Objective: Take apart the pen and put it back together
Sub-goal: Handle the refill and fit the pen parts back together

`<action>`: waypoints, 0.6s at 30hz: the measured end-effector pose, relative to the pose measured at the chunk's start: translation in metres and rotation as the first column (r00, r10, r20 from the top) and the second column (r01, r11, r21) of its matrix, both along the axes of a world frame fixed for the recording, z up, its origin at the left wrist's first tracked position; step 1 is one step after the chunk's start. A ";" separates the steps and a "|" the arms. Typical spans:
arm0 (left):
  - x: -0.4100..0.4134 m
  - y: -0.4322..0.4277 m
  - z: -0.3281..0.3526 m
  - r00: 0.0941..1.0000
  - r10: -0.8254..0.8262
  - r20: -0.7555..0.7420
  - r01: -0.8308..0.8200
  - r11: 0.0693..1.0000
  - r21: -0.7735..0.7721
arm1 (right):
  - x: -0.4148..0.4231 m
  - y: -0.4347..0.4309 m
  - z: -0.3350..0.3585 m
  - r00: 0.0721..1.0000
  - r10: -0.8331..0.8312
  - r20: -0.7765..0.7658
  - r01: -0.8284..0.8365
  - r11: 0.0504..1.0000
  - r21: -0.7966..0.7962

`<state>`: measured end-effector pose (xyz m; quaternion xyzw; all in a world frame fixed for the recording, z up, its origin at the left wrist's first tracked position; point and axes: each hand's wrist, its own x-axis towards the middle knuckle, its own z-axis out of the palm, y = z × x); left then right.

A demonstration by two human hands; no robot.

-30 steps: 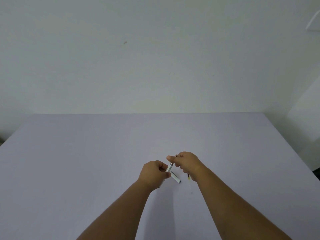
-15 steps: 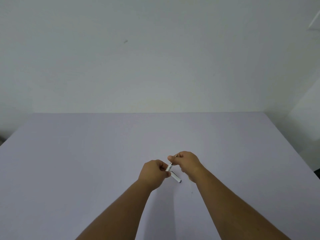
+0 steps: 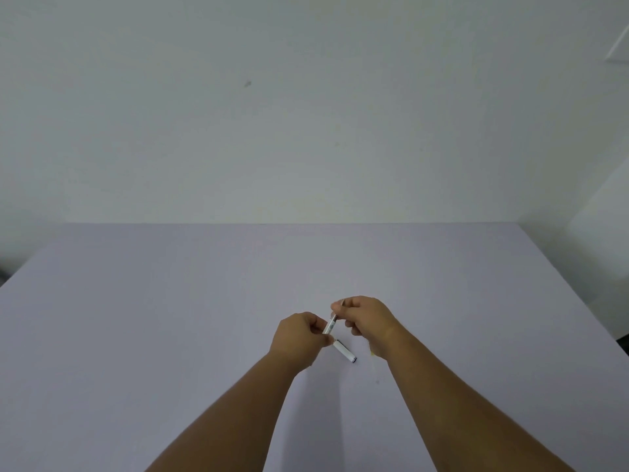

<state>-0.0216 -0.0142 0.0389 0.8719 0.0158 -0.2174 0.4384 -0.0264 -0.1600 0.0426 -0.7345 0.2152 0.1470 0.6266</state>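
Note:
A white pen body (image 3: 331, 324) is held tilted just above the table, between both hands. My left hand (image 3: 299, 337) pinches its lower end and my right hand (image 3: 367, 320) pinches its upper end. A white pen cap (image 3: 344, 350) with a dark tip lies on the table right below the hands, touching neither. A small yellowish piece (image 3: 372, 353) shows on the table beside my right wrist, mostly hidden by it.
The pale lilac table (image 3: 170, 318) stretches wide around the hands. Its far edge meets a plain white wall (image 3: 306, 131). The right edge of the table drops off near a white surface (image 3: 606, 216).
My right hand has shifted slightly up the pen body, and the visible stretch of pen between the hands is a little longer. The cap has not moved.

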 end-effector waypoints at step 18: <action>0.000 0.013 -0.022 0.976 0.168 -0.139 -0.168 0.986 0.016 | 0.003 -0.001 -0.040 1.000 0.015 -0.017 -0.021 0.877 -0.480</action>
